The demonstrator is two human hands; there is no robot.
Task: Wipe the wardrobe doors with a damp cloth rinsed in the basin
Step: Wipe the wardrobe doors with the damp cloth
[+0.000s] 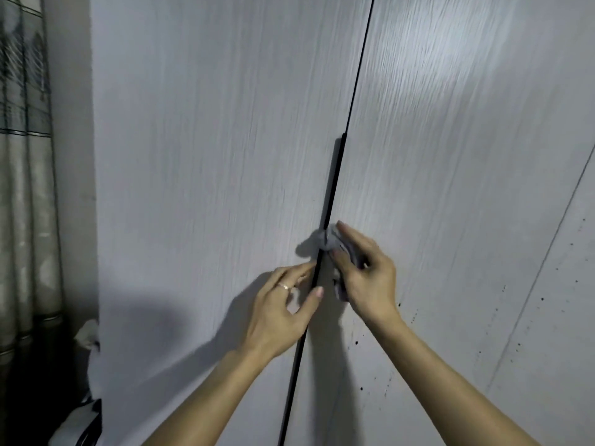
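Two pale grey, wood-grained wardrobe doors fill the view, the left door (199,156) and the right door (450,140), split by a dark gap with a black handle strip (333,175). My right hand (367,275) holds a bunched grey cloth (325,239) and presses it on the gap at the lower end of the strip. My left hand (283,307), wearing a ring, lies just left of the gap below the cloth, fingers extended onto the left door's edge and thumb across the gap.
A patterned curtain (25,156) hangs at the far left beside a strip of wall. Dark specks (357,342) dot the lower right door. A further panel seam (547,252) runs diagonally at the right. Dim clutter sits at the bottom left.
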